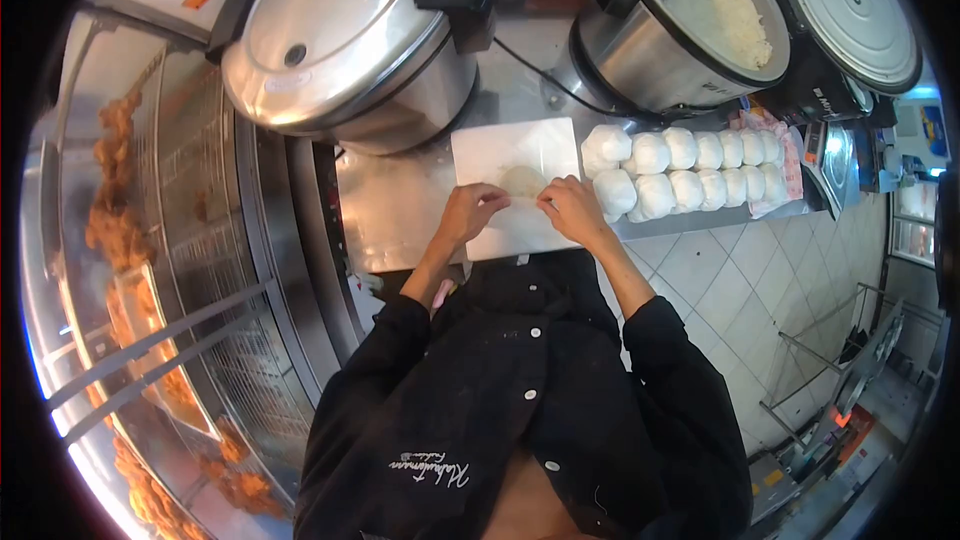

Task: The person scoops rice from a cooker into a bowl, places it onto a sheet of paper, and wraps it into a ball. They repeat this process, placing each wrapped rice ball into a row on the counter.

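Observation:
My left hand (474, 210) is closed, its thumb and fingertips pinched at the left side of a small, pale, nearly see-through piece (522, 181). On the right side of that piece, my right hand (570, 205) is closed in a similar pinch. Both hands are low over a stack of white paper sheets (480, 155) on the steel counter. What exactly the fingertips grip is too small to make out. Just right of the paper, several round white wrapped bundles (655, 197) sit in two rows.
A closed steel cooker (330, 30) stands at the back left. An open cooker (650, 55) holding white rice (725, 15) stands at the back right, its lid raised. Fried food lies on racks behind glass at left. A cable crosses the steel counter (390, 205) between the cookers.

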The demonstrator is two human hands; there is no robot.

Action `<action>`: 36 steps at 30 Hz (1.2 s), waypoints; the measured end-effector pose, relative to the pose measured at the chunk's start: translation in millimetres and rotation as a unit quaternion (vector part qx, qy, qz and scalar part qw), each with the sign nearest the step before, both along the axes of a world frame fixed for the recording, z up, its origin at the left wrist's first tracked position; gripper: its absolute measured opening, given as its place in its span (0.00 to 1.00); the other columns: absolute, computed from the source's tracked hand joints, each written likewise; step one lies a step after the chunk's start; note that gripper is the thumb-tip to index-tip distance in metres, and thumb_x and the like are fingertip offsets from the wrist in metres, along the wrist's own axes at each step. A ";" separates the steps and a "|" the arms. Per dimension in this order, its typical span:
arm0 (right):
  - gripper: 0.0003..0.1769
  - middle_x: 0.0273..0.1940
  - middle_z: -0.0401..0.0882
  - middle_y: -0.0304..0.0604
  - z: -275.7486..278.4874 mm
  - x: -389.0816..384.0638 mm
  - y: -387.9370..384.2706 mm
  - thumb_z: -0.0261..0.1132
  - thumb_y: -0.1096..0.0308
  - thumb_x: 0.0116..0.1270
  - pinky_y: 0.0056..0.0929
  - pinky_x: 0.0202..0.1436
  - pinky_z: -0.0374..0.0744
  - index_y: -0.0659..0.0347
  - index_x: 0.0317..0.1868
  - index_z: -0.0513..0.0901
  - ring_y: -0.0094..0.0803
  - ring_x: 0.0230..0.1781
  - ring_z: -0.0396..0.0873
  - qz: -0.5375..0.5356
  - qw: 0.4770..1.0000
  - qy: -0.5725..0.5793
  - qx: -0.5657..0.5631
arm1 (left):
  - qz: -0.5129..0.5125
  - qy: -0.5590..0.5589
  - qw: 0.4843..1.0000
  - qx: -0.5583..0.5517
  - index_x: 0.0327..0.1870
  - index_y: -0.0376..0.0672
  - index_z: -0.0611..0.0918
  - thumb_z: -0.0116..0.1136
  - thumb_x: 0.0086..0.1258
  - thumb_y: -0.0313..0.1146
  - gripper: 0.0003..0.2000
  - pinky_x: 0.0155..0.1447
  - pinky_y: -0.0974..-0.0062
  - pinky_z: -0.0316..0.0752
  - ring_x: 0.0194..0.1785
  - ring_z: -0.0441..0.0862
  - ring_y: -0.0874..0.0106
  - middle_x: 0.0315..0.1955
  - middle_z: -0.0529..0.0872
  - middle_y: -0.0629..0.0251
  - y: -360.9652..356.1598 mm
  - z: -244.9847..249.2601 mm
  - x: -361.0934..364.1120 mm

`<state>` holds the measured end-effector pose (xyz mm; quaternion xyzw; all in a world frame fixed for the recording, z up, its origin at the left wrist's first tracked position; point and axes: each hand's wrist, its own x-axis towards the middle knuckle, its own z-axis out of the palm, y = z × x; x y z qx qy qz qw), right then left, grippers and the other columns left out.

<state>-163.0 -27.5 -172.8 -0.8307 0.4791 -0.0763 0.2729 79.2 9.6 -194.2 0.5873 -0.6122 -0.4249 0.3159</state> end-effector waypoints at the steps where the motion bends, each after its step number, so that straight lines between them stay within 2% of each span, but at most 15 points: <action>1: 0.07 0.42 0.86 0.38 -1.1 1.1 -1.3 0.72 0.60 0.67 0.52 0.57 0.74 0.53 0.37 0.90 0.44 0.50 0.82 -0.008 1.000 -0.026 -0.010 | -0.005 -0.002 1.000 -0.006 0.43 0.35 0.89 0.73 0.65 0.30 0.10 0.49 0.69 0.82 0.38 0.89 0.68 0.34 0.92 0.58 -4.1 -0.5 1.2; 4: 0.08 0.41 0.86 0.37 -0.7 5.8 -13.9 0.72 0.59 0.69 0.47 0.55 0.74 0.54 0.37 0.88 0.43 0.49 0.82 -0.029 0.999 -0.046 0.004 | 0.026 -0.044 0.998 0.032 0.47 0.39 0.89 0.71 0.65 0.27 0.10 0.56 0.65 0.80 0.46 0.88 0.65 0.40 0.91 0.60 -8.0 10.0 -5.3; 6: 0.09 0.41 0.86 0.38 -9.0 10.2 -19.3 0.73 0.59 0.67 0.49 0.56 0.74 0.54 0.35 0.88 0.43 0.49 0.82 -0.034 0.999 -0.036 -0.002 | 0.122 -0.292 0.919 -0.235 0.54 0.44 0.87 0.66 0.65 0.23 0.16 0.67 0.58 0.74 0.59 0.82 0.60 0.53 0.87 0.61 -1.1 28.8 -22.2; 7: 0.09 0.40 0.86 0.39 -11.7 12.7 -24.3 0.74 0.59 0.65 0.51 0.56 0.75 0.54 0.34 0.88 0.44 0.48 0.83 -0.041 0.999 -0.030 -0.012 | 0.056 -0.269 0.925 -0.261 0.61 0.47 0.83 0.64 0.63 0.20 0.23 0.74 0.51 0.66 0.68 0.74 0.56 0.60 0.80 0.62 6.8 19.0 -24.5; 8: 0.09 0.40 0.86 0.39 -14.1 13.2 -29.1 0.74 0.59 0.65 0.51 0.56 0.75 0.54 0.34 0.88 0.44 0.48 0.83 -0.036 0.999 -0.027 -0.004 | 0.059 -0.268 0.928 -0.252 0.61 0.47 0.83 0.64 0.63 0.20 0.23 0.74 0.51 0.66 0.68 0.74 0.56 0.60 0.80 0.62 14.7 9.2 -28.5; 10: 0.10 0.40 0.86 0.40 -3.7 16.5 -38.0 0.74 0.58 0.65 0.50 0.56 0.75 0.55 0.33 0.87 0.43 0.49 0.83 -0.016 1.000 0.017 0.005 | -0.108 -0.223 0.933 -0.260 0.65 0.46 0.80 0.65 0.62 0.22 0.26 0.76 0.49 0.64 0.68 0.75 0.57 0.62 0.80 0.61 27.8 11.9 -45.0; 12: 0.11 0.39 0.86 0.41 -1.8 19.2 -48.9 0.74 0.57 0.65 0.50 0.55 0.76 0.56 0.34 0.87 0.43 0.47 0.83 -0.001 1.000 -0.006 0.001 | -0.105 -0.271 0.933 -0.212 0.71 0.45 0.76 0.66 0.63 0.28 0.31 0.78 0.48 0.62 0.72 0.72 0.57 0.67 0.77 0.60 38.8 -1.8 -53.3; 15: 0.11 0.47 0.84 0.41 -21.9 27.2 -73.1 0.74 0.58 0.65 0.50 0.57 0.76 0.56 0.40 0.90 0.43 0.53 0.81 -0.038 0.998 -0.047 -0.034 | -0.088 -0.317 0.932 -0.150 0.78 0.43 0.70 0.66 0.66 0.36 0.36 0.80 0.49 0.60 0.78 0.65 0.56 0.74 0.70 0.58 45.6 -5.7 -58.6; 17: 0.15 0.61 0.78 0.41 -43.7 33.5 -83.5 0.73 0.58 0.66 0.46 0.62 0.76 0.56 0.48 0.92 0.42 0.64 0.76 -0.014 0.983 0.036 -0.182 | -0.076 -0.314 0.934 -0.150 0.77 0.43 0.70 0.66 0.66 0.36 0.36 0.80 0.49 0.60 0.78 0.66 0.56 0.74 0.70 0.58 47.8 -4.8 -62.1; 20: 0.19 0.68 0.72 0.40 -72.2 34.1 -96.0 0.73 0.58 0.66 0.46 0.65 0.75 0.58 0.53 0.91 0.43 0.70 0.70 0.038 0.980 0.065 -0.183 | -0.059 -0.306 0.939 -0.149 0.77 0.41 0.71 0.67 0.66 0.36 0.36 0.80 0.49 0.60 0.78 0.66 0.56 0.74 0.71 0.58 44.2 -6.2 -63.6; 25: 0.14 0.61 0.80 0.43 -46.2 42.0 -101.2 0.71 0.71 0.63 0.50 0.69 0.71 0.59 0.50 0.90 0.43 0.70 0.71 0.069 0.970 0.019 -0.231 | -0.037 -0.284 0.944 -0.165 0.73 0.38 0.74 0.66 0.66 0.36 0.32 0.78 0.49 0.63 0.75 0.69 0.54 0.71 0.73 0.57 41.2 -0.8 -67.0; 27: 0.12 0.52 0.87 0.45 -20.4 47.5 -106.8 0.67 0.74 0.63 0.50 0.66 0.72 0.59 0.46 0.90 0.43 0.63 0.79 0.106 0.991 0.070 -0.044 | -0.036 -0.274 0.946 -0.168 0.71 0.39 0.75 0.67 0.65 0.35 0.31 0.77 0.50 0.64 0.74 0.70 0.54 0.70 0.74 0.57 39.6 -2.5 -67.7; 30: 0.11 0.46 0.88 0.45 0.2 47.6 -94.2 0.66 0.72 0.64 0.46 0.62 0.75 0.58 0.46 0.89 0.45 0.55 0.83 0.060 0.998 -0.002 -0.002 | -0.028 -0.239 0.955 -0.175 0.68 0.38 0.78 0.68 0.64 0.32 0.28 0.76 0.50 0.66 0.72 0.72 0.53 0.67 0.76 0.56 34.8 -1.2 -64.5; 34: 0.11 0.42 0.86 0.46 -12.7 36.0 -59.9 0.66 0.73 0.61 0.43 0.59 0.76 0.57 0.44 0.88 0.45 0.51 0.83 -0.009 0.997 -0.018 -0.080 | 0.026 -0.113 0.980 -0.163 0.62 0.36 0.81 0.68 0.61 0.26 0.24 0.73 0.49 0.68 0.66 0.76 0.50 0.59 0.83 0.54 30.9 -19.6 -57.5; 36: 0.11 0.39 0.83 0.42 -17.2 24.5 -40.0 0.65 0.74 0.61 0.41 0.57 0.76 0.56 0.44 0.89 0.43 0.48 0.82 0.042 0.989 -0.030 -0.138 | 0.059 -0.100 0.977 -0.182 0.61 0.35 0.80 0.67 0.61 0.24 0.24 0.72 0.49 0.70 0.64 0.77 0.46 0.55 0.84 0.49 27.1 -35.8 -45.4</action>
